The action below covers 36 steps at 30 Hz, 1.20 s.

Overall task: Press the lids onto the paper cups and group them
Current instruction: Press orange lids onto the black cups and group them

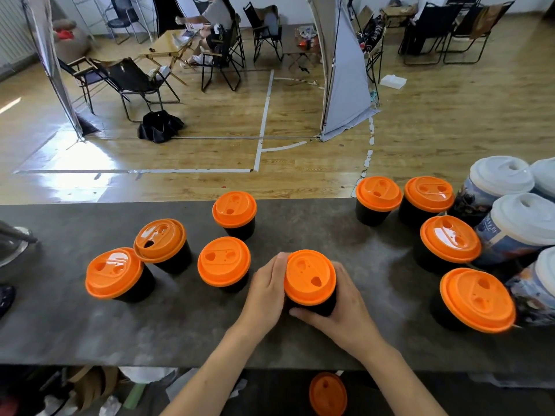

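A black paper cup with an orange lid (310, 276) stands in the middle of the grey counter (60, 325). My left hand (265, 291) grips its left side and my right hand (339, 307) wraps its right side and base. To the left stand several more black cups with orange lids (223, 261), one of them with its lid (159, 240) tilted. At the right, several orange-lidded cups (450, 238) stand close together.
Tall printed cups with white lids (501, 175) crowd the counter's right end. A loose orange lid (328, 394) lies below the counter's near edge. A metal object (15, 247) sits at the left edge. Beyond the counter are folding chairs and a seated person.
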### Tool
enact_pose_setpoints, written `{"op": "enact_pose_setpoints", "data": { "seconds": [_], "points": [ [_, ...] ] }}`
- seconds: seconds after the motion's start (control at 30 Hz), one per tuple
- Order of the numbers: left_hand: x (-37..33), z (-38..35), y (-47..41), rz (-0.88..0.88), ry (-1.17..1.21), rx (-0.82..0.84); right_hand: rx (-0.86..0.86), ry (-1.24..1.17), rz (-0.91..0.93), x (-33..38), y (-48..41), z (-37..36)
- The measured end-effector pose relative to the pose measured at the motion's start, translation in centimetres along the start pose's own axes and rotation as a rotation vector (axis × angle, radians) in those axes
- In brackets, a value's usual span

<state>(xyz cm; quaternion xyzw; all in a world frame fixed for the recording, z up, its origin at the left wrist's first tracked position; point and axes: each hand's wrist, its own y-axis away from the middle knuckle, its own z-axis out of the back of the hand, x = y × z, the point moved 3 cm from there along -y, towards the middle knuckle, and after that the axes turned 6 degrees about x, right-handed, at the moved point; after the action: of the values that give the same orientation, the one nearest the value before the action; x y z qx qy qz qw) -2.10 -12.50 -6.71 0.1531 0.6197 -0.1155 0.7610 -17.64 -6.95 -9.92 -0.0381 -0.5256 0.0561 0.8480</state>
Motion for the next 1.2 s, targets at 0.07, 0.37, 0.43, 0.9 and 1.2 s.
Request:
{"op": "enact_pose_setpoints", "data": {
  "seconds": [0.07,0.37,0.43,0.9,1.2],
  "points": [
    [0.3,-0.4,0.9,-0.010,-0.021,-0.065,-0.008,0.000,0.007,0.1,0.0,0.0],
    [-0.7,0.3,-0.3,-0.023,0.003,0.061,-0.009,0.009,0.009,-0.1,0.1,-0.1],
    [-0.3,0.0,0.3,-0.033,-0.014,0.011,-0.015,0.000,0.011,0.0,0.0,-0.2],
    [0.8,-0.1,0.9,0.025,0.036,-0.107,-0.064,0.038,0.032,-0.1,-0.1,-0.1],
    [0.3,0.3,-0.8,0.023,-0.011,0.007,-0.049,0.030,0.029,-0.1,-0.1,-0.1]
  ]
}}
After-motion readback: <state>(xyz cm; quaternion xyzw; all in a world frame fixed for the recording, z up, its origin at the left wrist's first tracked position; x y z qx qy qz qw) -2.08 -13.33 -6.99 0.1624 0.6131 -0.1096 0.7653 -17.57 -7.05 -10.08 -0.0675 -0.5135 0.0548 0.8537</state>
